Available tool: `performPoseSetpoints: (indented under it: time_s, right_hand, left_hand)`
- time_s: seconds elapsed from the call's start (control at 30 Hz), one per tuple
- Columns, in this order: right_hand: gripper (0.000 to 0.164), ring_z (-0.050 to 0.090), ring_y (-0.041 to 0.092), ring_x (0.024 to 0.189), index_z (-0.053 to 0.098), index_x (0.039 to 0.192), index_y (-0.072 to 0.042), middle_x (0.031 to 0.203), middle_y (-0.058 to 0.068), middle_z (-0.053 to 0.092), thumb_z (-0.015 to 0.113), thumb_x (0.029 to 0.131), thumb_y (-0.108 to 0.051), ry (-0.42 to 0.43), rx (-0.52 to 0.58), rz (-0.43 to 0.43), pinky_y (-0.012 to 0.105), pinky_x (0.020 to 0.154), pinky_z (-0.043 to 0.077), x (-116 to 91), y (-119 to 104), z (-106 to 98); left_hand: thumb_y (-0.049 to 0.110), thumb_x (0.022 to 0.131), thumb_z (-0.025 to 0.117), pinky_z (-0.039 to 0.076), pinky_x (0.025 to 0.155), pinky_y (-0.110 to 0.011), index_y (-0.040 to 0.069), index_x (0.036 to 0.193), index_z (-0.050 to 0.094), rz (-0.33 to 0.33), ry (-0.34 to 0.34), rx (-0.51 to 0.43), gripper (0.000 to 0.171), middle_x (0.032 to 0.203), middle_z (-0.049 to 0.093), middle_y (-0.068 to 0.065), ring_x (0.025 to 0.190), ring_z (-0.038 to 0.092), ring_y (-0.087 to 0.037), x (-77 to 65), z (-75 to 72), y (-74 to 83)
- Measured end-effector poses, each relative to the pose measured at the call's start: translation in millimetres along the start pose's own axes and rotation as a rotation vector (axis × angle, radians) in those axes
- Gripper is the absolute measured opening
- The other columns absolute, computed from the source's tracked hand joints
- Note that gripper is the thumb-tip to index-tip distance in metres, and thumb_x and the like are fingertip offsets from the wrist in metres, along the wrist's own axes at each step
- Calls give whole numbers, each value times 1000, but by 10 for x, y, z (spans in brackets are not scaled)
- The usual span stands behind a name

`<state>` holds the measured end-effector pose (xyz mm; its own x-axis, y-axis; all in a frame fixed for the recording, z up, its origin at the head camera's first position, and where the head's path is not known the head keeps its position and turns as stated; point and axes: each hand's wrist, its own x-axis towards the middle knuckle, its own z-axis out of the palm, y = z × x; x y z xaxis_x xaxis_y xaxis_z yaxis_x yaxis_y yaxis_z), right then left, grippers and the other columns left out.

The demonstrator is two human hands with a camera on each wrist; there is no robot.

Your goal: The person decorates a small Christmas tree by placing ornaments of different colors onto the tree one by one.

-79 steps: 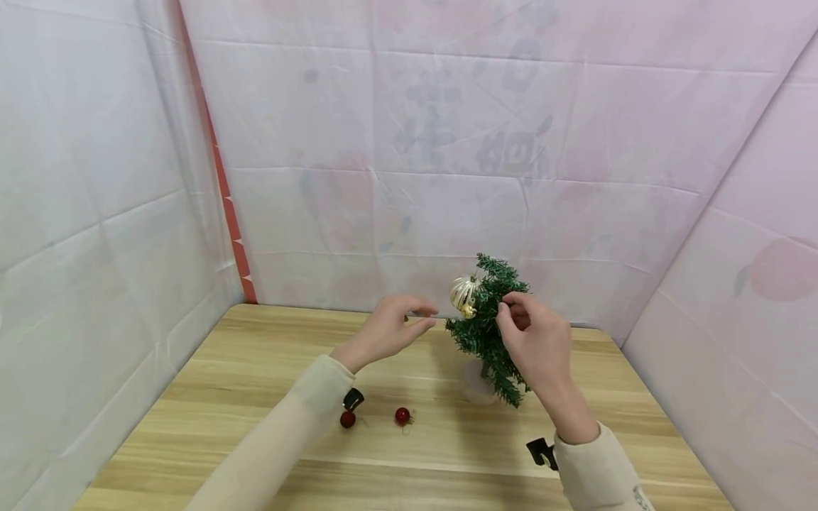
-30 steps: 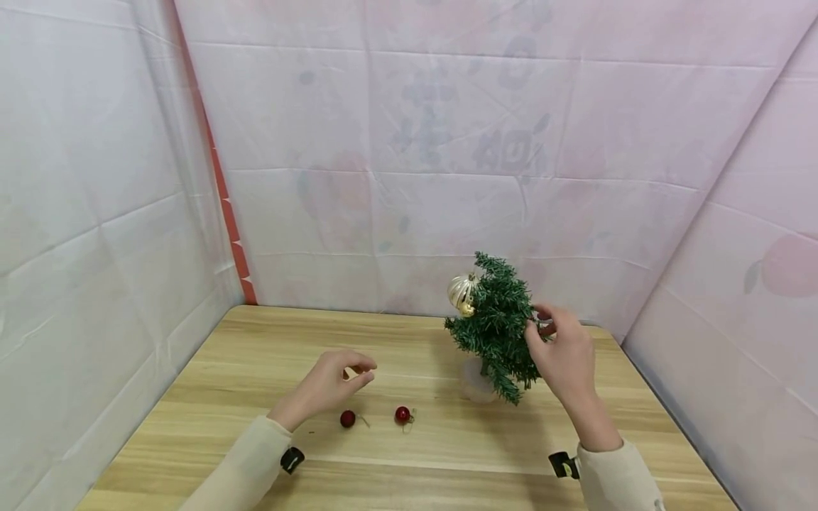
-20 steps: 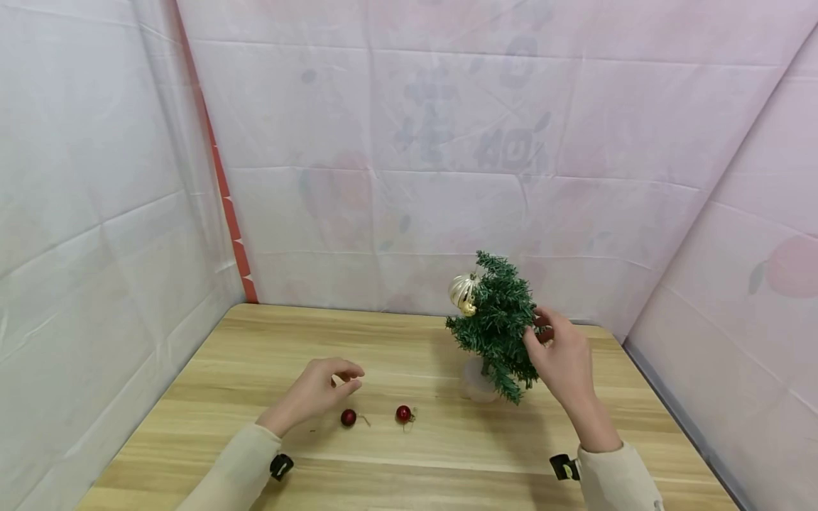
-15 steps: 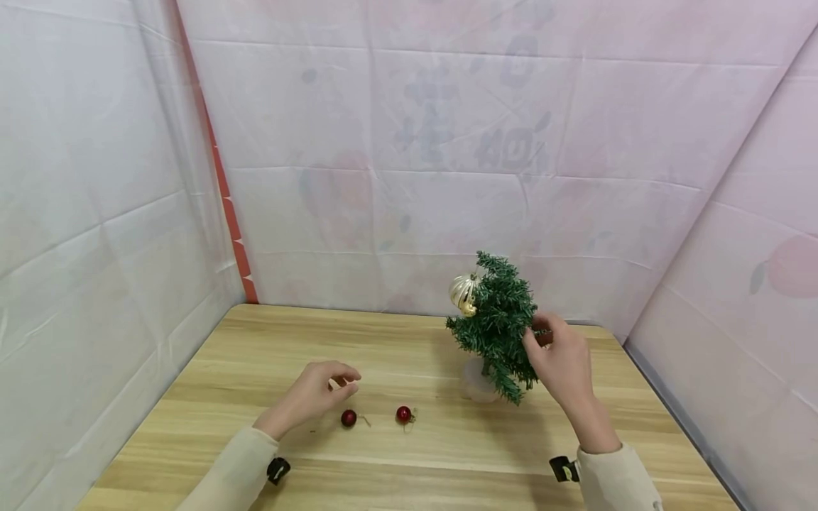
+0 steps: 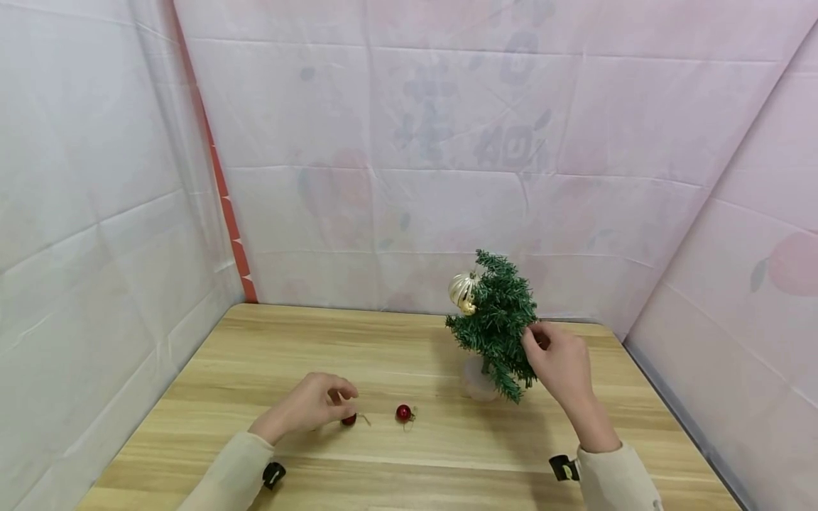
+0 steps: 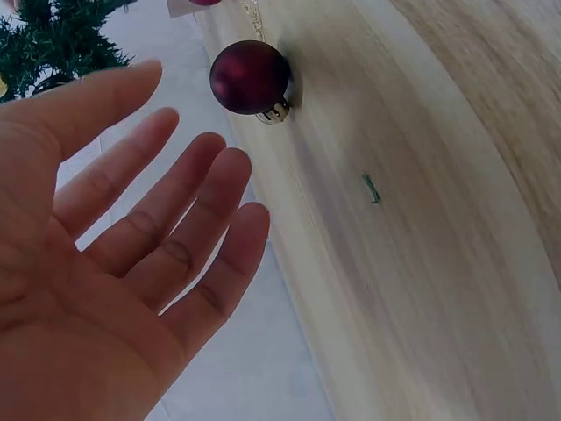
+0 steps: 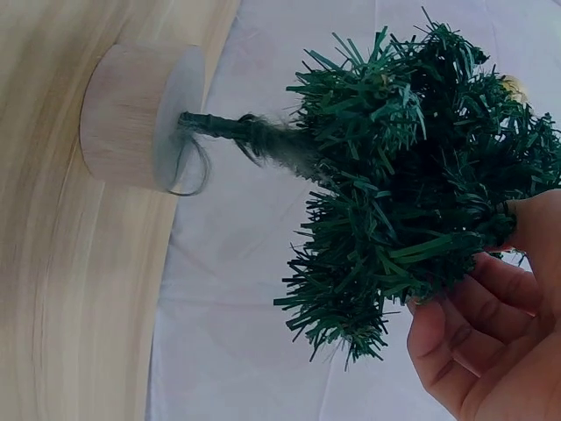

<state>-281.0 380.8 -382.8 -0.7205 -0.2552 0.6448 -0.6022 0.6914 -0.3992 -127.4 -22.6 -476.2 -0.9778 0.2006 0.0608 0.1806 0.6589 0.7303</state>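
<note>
A small artificial Christmas tree stands on a round pale wooden base. My right hand pinches a branch on its right side, the thumb and fingertips partly sunk among the needles. On the tree's left hang a pale gold ribbed bauble and a smaller shiny gold ornament. Over the dark red bauble, my left hand hovers with relaxed, spread fingers and an empty palm; the thumb partly covers the bauble in the head view. A brighter red bauble lies to its right.
The wooden tabletop is ringed by pale fabric walls at the back and sides. A tiny green needle scrap lies on the wood near the left hand.
My left hand has come away from beside the tree, leftward and down to the dark red bauble. The right hand has shifted from the tree's front to its right side and lower.
</note>
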Motion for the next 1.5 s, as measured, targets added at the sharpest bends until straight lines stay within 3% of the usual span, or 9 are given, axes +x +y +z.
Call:
performPoseSetpoints:
  time_s: [0.17, 0.43, 0.67, 1.03, 1.5]
  right_hand:
    - [15, 59, 12, 59, 80, 95, -2, 73, 7, 74, 68, 98, -11, -40, 22, 5, 28, 57, 47, 26, 49, -26]
    - [10, 56, 5, 57, 80, 92, -6, 71, 2, 72, 71, 97, -10, -81, 39, -66, 26, 56, 46, 44, 98, -38]
    - [12, 55, 7, 55, 80, 93, -5, 71, 2, 72, 70, 97, -11, -112, 46, -50, 26, 56, 46, 41, 58, -43]
    - [12, 52, 1, 54, 80, 90, -8, 69, -2, 71, 70, 97, -10, -99, 46, -106, 25, 54, 45, -21, -60, -31]
    - [15, 44, -2, 51, 79, 84, -11, 65, -5, 67, 71, 96, -9, -91, 52, -162, 23, 51, 40, -36, -219, 45]
  left_hand:
    - [23, 94, 81, 56, 74, -23, 6, 118, 77, -6, -9, -2, 30, 109, 77, -4, 91, 67, -9, -42, 60, 37]
    - [15, 94, 81, 58, 81, -25, 6, 116, 77, -13, -8, 19, 24, 107, 77, -2, 93, 70, -12, -94, 173, 75]
    - [15, 94, 80, 59, 81, -26, 8, 114, 78, -10, 3, 33, 21, 103, 76, 5, 92, 68, -7, -92, 237, 66]
    - [7, 94, 78, 59, 80, -29, 9, 111, 79, 5, 15, 46, 17, 110, 77, -4, 91, 68, -8, -92, 255, 80]
    - [3, 90, 81, 56, 76, -22, 10, 100, 79, 6, 28, 44, 12, 97, 75, 3, 85, 64, -3, -79, 294, 94]
